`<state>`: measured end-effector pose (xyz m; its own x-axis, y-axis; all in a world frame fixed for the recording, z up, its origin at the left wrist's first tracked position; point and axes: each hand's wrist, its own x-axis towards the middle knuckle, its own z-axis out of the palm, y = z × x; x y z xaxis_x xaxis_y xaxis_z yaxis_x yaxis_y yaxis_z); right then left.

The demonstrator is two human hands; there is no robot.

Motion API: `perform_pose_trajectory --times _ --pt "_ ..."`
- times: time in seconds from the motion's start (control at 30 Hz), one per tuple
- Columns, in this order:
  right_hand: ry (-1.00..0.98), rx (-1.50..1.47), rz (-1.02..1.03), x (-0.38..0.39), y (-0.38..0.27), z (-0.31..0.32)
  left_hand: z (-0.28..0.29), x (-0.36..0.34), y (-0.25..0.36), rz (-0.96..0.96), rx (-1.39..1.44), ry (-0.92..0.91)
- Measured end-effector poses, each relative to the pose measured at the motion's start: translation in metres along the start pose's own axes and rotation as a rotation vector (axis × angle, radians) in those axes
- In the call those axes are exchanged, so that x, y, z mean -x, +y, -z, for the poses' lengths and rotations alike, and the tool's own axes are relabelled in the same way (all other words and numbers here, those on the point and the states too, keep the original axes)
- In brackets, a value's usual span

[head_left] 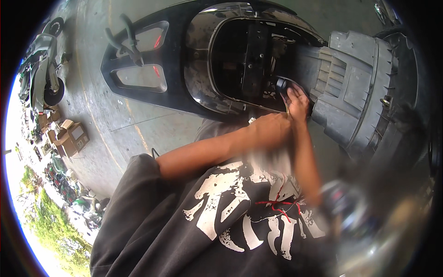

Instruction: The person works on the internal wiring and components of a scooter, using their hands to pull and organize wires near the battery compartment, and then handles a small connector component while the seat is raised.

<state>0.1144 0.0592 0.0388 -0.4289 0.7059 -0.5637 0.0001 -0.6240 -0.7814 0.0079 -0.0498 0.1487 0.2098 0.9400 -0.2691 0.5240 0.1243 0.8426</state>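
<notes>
A black scooter [196, 69] stands in front of me, its seat opening uncovered. Tipped up at the right is the seat, showing its ribbed grey underside [355, 69]. My right hand [297, 99] is at the opening's near right edge, fingers closed around a small black part [281, 84] with a thin cable beside it. Just below and to the left, my left hand [272, 131] is curled with its back toward me, close to the opening's near rim. Its fingertips are hidden, so what it holds cannot be made out.
Pliers [134, 53] with dark handles lie on the scooter's black rear rack [110, 71]. On the concrete floor at the left are cardboard boxes [71, 138]. Another scooter [46, 69] is parked at the far left. A blurred object [348, 207] fills the lower right.
</notes>
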Motion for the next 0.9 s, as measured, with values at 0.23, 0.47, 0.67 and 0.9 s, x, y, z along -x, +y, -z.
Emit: perform_pose_trajectory --times 0.23,0.47,0.67,0.9 --pt "-0.135 0.298 0.042 0.023 -0.029 -0.009 0.009 -0.013 -0.023 -0.03 0.175 -0.269" --pt "0.016 0.309 0.014 0.022 -0.025 -0.007 0.056 -0.061 -0.056 0.316 -0.103 0.185" --pt "0.07 0.355 0.022 0.03 -0.025 -0.018 0.047 -0.09 -0.066 0.38 -0.014 0.229" --pt "0.169 0.364 -0.082 0.03 -0.033 -0.02 0.052 -0.068 -0.058 0.252 -0.036 0.303"
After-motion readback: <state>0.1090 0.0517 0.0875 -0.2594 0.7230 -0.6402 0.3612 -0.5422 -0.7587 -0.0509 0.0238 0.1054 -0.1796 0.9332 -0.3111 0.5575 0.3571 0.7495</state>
